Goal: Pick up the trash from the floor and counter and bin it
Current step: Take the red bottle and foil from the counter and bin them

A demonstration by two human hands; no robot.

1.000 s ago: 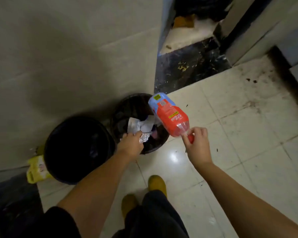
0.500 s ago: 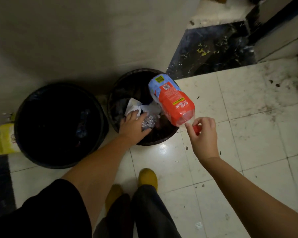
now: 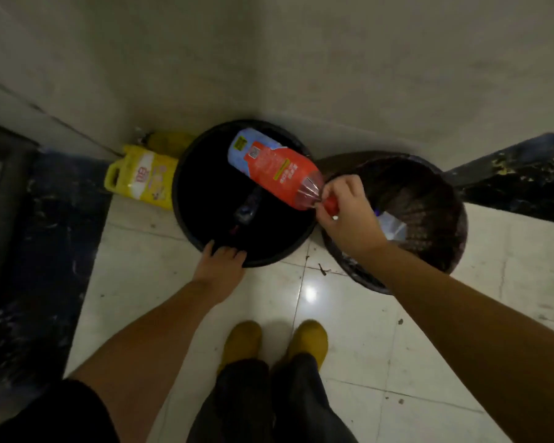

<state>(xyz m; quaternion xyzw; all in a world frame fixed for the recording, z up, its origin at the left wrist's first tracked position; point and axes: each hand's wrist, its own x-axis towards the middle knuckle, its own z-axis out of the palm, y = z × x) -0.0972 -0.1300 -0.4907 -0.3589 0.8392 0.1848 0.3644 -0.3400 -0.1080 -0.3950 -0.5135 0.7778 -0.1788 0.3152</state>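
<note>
The clear plastic bottle with a red and blue label [image 3: 271, 169] hangs tipped over the big round black bin [image 3: 205, 174], its bottom up and away. The right hand [image 3: 346, 215] pinches it by the red cap [image 3: 330, 204]. The left hand [image 3: 219, 265] rests on the near rim of that bin with its fingers spread, holding nothing. Just beside it on the right stands 1 dark woven basket bin [image 3: 429, 199] with white scraps [image 3: 392, 228] inside. A yellow plastic jug [image 3: 143, 179] lies by the wall, touching the black bin. 2 yellow shoes [image 3: 307, 342] stand on the shiny white floor tiles [image 3: 349, 330]
</note>
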